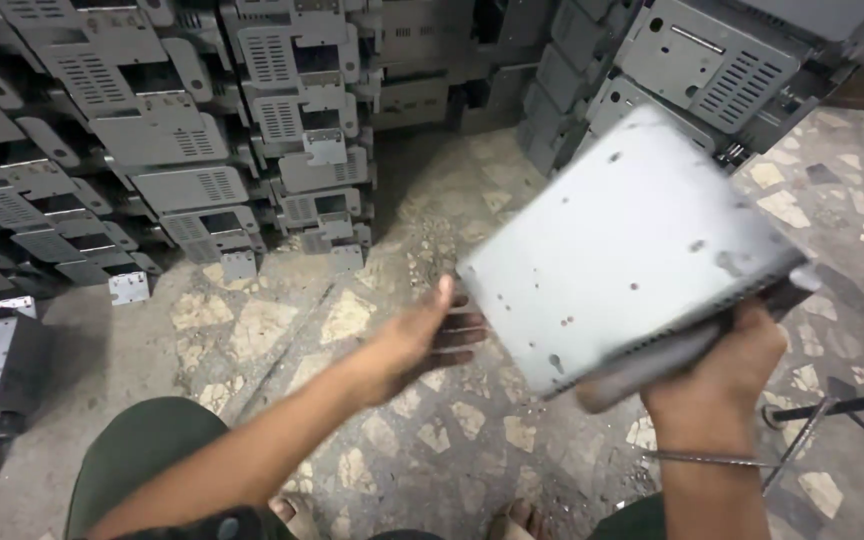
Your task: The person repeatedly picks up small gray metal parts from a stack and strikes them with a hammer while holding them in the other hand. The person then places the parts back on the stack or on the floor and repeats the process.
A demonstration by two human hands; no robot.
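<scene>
A: Right hand (717, 365) — what is it gripping?

B: It is gripping the near edge of a flat grey metal chassis (622, 250), fingers curled under that edge, thumb side on top. The chassis is tilting up and away from the fingers, its far corner pointing toward the stacks behind. It is blurring slightly, so the small holes on its face are reading only as dark dots.

A: And the left hand (427, 335)?

B: It is lying open, palm up, fingers spread and extended toward the chassis's left lower edge. The fingertips are sitting just at or under that edge; I cannot tell whether they are touching the metal. It is pinching nothing.

A: What is lying beyond the fingers?

B: Stacked grey metal housings (182, 150), with vent slots and cut-outs, are rising in piles beyond and to the left of the left fingers. A second stack (712, 60) is standing just behind the chassis, beyond the right fingers.

A: Below the hands?

B: A cracked stone-chip floor (372, 300) is showing under both hands. A thin bangle (702, 460) is sitting on the right wrist. A dark metal rod (842, 408) is lying to the right of the right fingers, near them.
</scene>
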